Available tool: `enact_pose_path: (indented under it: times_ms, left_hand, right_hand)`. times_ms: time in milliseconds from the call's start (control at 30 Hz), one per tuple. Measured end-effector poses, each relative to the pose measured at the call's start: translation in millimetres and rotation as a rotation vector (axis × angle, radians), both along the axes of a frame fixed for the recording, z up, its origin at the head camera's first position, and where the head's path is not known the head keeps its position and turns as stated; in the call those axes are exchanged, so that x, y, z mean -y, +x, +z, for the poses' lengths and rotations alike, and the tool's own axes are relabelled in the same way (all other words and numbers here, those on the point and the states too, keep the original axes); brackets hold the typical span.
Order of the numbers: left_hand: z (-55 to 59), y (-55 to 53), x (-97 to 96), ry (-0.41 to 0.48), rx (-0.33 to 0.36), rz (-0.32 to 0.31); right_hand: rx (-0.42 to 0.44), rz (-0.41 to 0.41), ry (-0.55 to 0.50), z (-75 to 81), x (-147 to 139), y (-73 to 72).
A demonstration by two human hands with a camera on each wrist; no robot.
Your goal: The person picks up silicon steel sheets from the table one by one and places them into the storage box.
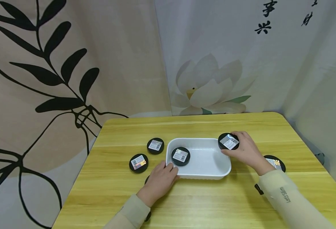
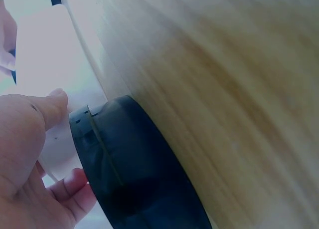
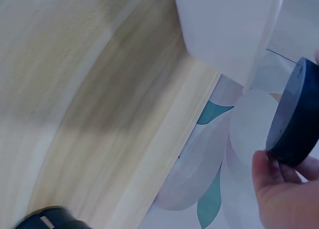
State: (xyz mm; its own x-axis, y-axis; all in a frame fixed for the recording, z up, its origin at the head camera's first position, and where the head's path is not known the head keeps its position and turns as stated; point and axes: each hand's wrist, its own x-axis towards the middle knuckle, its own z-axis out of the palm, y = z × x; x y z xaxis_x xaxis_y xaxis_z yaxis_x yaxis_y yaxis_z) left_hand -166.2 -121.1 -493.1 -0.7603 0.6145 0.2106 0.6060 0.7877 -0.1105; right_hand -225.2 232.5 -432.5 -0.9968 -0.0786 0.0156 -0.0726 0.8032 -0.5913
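Note:
A white rectangular tray (image 1: 205, 159) stands on the table with one black round flat container (image 1: 181, 156), label up, at its left end. My left hand (image 1: 160, 180) grips the tray's near left corner, thumb against the wall in the left wrist view. Right beside that hand is another black container (image 2: 144, 164), mostly hidden from the head view. Over the tray's far right corner, my right hand (image 1: 246, 151) holds a labelled black round container (image 1: 228, 141) between thumb and fingers. The right wrist view shows this container (image 3: 294, 114) pinched at its edge, off the table.
Two labelled black containers lie left of the tray, one farther back (image 1: 155, 146) and one nearer (image 1: 138, 163). Another black container (image 1: 276, 162) is partly covered by the right forearm. Behind the wooden table (image 1: 122, 133) hangs a printed curtain (image 1: 127, 63).

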Motion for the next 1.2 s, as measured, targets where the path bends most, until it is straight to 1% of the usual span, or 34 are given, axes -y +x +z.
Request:
enact_pose_path:
  times_ms: [100,167,400,733,933,1200]
  left_hand:
    - [-0.4,-0.4,-0.5,-0.004,0.022,0.009]
    - [-0.4,-0.4,-0.6,-0.001,0.023,0.012]
    - [2.7,1.2,-0.5,0.016,-0.008,0.005]
    - [1.1,0.5,0.4,0.002,-0.022,0.0]
    - [0.4,0.1,0.3,-0.003,-0.03,0.004]
    - [0.0,-0.1,0.3,0.01,-0.042,-0.003]
  right_hand:
    - [0.004,0.009,-0.004,2.4,3,-1.1]
    - [0.009,0.017,-0.01,3.6,6,-1.9]
    - [-0.011,0.058,-0.032,6.6,13,-7.0]
    - [-0.04,0.123,-0.055,9.2,32,-10.6]
    - [-0.044,0.145,-0.053,9.3,40,-15.0]
    - [-0.035,0.164,-0.045,11.1,48,-20.2]
